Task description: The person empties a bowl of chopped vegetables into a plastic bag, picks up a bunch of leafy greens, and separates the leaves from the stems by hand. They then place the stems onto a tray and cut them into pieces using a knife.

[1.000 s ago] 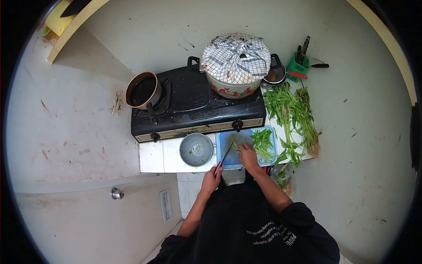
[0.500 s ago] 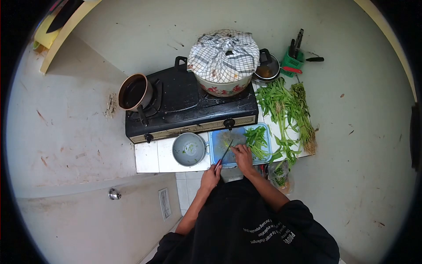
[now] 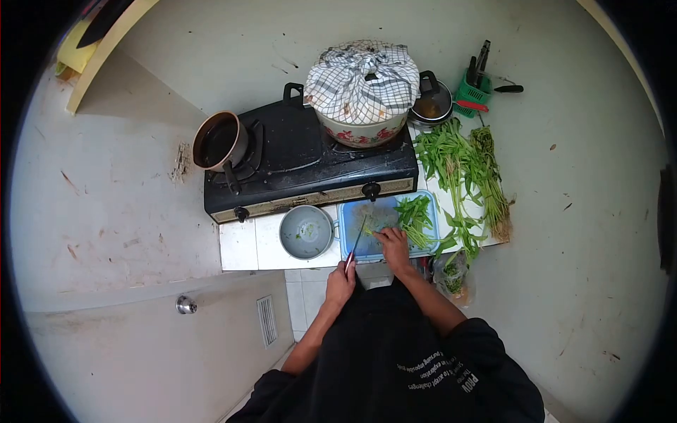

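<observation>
My left hand (image 3: 340, 284) is closed round the red handle of a knife (image 3: 359, 237), its blade pointing away from me over a blue cutting board (image 3: 344, 246). Just right of the blade, my right hand (image 3: 394, 248) has its fingers bent down on thin green stems (image 3: 371, 232) on the board. Leafy greens (image 3: 415, 211) lie along the board's right side, beside that hand. To the left of the board stands a grey metal pot (image 3: 296, 247) with a few green bits inside.
Behind the board is a black two-burner stove (image 3: 285, 141), with a saucepan (image 3: 242, 144) and a cloth-topped flowered pot (image 3: 363, 137). More leafy greens (image 3: 451, 158) lie on the right. A green basket (image 3: 471, 92) holds utensils. A plastic bag (image 3: 455, 278) hangs below the counter edge.
The knife blade has shifted slightly left, away from my right fingers. My right hand stays on the stems. The whole view has tilted a little.
</observation>
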`<action>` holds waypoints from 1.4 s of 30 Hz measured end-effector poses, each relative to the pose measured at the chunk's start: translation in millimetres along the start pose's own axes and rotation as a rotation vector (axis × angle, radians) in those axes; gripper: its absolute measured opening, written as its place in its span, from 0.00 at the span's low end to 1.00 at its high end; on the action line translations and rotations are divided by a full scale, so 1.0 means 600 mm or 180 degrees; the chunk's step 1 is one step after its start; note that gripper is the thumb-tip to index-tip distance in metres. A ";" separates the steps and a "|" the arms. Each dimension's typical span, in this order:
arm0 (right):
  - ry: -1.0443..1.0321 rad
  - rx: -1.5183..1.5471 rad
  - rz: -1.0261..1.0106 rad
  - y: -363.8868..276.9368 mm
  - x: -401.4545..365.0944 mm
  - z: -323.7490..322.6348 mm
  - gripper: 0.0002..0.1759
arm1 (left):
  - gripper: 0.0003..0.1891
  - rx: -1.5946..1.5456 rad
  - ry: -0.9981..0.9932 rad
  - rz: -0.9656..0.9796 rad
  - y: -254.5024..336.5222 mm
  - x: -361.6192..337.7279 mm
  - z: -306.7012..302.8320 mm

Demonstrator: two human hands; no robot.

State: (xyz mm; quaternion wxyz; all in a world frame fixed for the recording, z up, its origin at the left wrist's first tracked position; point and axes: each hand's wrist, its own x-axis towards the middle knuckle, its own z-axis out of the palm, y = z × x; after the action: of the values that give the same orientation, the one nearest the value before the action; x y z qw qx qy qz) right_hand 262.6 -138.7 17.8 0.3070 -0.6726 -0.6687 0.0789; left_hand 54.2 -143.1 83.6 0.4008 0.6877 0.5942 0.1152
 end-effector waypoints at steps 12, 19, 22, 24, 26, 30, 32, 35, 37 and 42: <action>-0.0307 -0.0288 -0.0128 -0.002 -0.001 -0.007 0.26 | 0.22 0.0285 -0.0244 -0.0280 0.000 0.004 0.019; -0.0422 -0.0379 -0.0138 -0.003 0.001 -0.005 0.26 | 0.21 0.0340 -0.0181 -0.0224 0.006 -0.007 0.007; -0.0477 -0.0353 -0.0138 -0.005 0.004 -0.010 0.26 | 0.21 0.0350 -0.0184 -0.0225 -0.004 -0.007 0.008; -0.0451 -0.0377 -0.0171 -0.005 0.005 -0.013 0.26 | 0.22 0.0371 -0.0190 -0.0213 -0.010 -0.008 0.011; -0.0453 -0.0375 -0.0167 -0.007 0.006 -0.014 0.25 | 0.22 0.0431 -0.0190 -0.0202 -0.016 -0.006 0.015; -0.0507 -0.0381 -0.0121 -0.007 0.006 -0.015 0.25 | 0.22 0.0556 -0.0134 -0.0152 -0.027 0.011 0.040; -0.0481 -0.0378 -0.0125 -0.008 0.005 -0.012 0.24 | 0.22 0.0545 -0.0114 -0.0161 -0.024 0.025 0.046; -0.0403 -0.0386 -0.0152 -0.008 0.005 -0.012 0.26 | 0.22 0.0432 -0.0135 -0.0227 -0.012 0.039 0.045; -0.0359 -0.0437 -0.0147 -0.007 0.004 -0.006 0.30 | 0.22 0.0371 -0.0155 -0.0237 -0.013 0.039 0.042; -0.0395 -0.0395 -0.0068 -0.005 0.002 -0.003 0.29 | 0.22 0.0376 -0.0249 -0.0183 -0.024 0.014 0.045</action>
State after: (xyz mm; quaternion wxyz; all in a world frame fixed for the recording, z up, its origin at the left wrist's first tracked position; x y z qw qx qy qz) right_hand 260.9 -138.5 21.0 0.2236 -0.6770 -0.6971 0.0757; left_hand 63.2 -147.2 53.1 0.3857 0.6968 0.6033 0.0414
